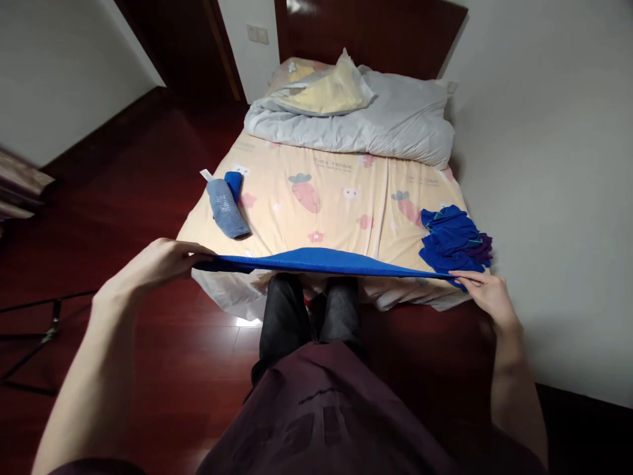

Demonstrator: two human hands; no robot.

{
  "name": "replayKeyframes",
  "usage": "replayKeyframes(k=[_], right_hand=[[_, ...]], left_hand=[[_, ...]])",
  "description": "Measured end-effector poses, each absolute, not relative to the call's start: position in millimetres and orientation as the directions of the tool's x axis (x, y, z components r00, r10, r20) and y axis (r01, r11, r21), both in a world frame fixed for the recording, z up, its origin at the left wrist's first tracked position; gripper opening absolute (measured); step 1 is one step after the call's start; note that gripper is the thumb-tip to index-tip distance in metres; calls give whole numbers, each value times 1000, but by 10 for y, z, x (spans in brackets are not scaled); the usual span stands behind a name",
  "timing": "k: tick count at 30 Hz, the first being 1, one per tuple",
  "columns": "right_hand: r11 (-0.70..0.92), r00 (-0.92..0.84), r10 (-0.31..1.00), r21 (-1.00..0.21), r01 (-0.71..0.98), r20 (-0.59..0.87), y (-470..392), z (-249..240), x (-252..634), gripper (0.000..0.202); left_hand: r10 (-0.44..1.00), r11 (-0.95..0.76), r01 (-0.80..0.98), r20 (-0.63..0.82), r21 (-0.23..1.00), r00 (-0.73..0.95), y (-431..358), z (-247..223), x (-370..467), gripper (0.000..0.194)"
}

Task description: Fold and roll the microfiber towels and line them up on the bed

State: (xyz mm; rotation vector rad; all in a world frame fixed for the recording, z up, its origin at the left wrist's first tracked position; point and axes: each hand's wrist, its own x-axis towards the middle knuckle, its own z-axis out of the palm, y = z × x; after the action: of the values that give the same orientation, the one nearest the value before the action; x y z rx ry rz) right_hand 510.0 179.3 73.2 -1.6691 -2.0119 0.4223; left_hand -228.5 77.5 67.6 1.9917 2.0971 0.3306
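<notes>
The room is dim; the bed (pixel 341 227), with its pale sheet, is the brightest area. Where the lamp sits cannot be told, but white glare shines on the glossy dark red floor (pixel 168 376) by the bed's near edge, towards the left corner, and another gleam tops the headboard (pixel 370 36). Soft shadow darkens the right-hand wall (pixel 558 171) beside the bed's far right corner. Below the near edge, the floor sinks almost to black at right. Wide-angle distortion stretches the forearms (pixel 99 369) and tilts the walls. Stitching on the blue cloth (pixel 316 261) is discernible; the shirt's (pixel 356 422) markings are murky.
</notes>
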Motion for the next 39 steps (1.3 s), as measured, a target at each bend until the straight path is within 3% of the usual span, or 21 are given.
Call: replayKeyframes(k=[3, 8, 11, 14, 17, 22, 27, 30, 33, 39], right_hand=[[201, -165, 979, -515, 833, 115, 1868, 796, 5148, 23], [160, -152, 987, -477, 864, 56, 2223, 878, 5116, 22], [128, -127, 991, -484, 866, 36, 2575, 901, 5035, 22], [140, -123, 990, -427, 893, 66, 3021, 912, 4929, 19], [190, -129, 972, -340, 921, 195, 3462, 924, 4813, 20], [212, -8, 861, -345, 914, 509, 3893, 871, 4676, 33], [327, -21, 758, -352, 877, 652, 3897, 536, 4661, 39], [383, -103, 780, -339, 859, 618, 3801, 164, 4663, 40], [440, -186, 809, -364, 821, 558, 3683, -319, 4620, 39], [279, -144, 946, -510, 813, 289, 3370, -1319, 4429, 34]], left_hand=[[958, 203, 914, -266, 352, -110, 848, 839, -2250, 44], [946, 201, 868, -321, 455, -50, 1269, 879, -2174, 35], [973, 78, 868, -227, 491, 41, 1705, 688, -2230, 28], [990, 27, 941, -137, 338, 21, 2211, 519, -2261, 21], [1000, 21, 966, -20, 256, -17, 2638, 521, -2181, 19], [904, 46, 936, 385, 348, -187, 2896, 747, -1944, 35], [847, -38, 925, 503, 377, -170, 2771, 516, -1953, 41], [872, -22, 932, 463, 362, -160, 2676, 77, -2058, 41], [932, 45, 938, 323, 343, -162, 2587, -414, -2086, 42], [980, 197, 959, -75, 202, -186, 2314, -1257, -1817, 36]])
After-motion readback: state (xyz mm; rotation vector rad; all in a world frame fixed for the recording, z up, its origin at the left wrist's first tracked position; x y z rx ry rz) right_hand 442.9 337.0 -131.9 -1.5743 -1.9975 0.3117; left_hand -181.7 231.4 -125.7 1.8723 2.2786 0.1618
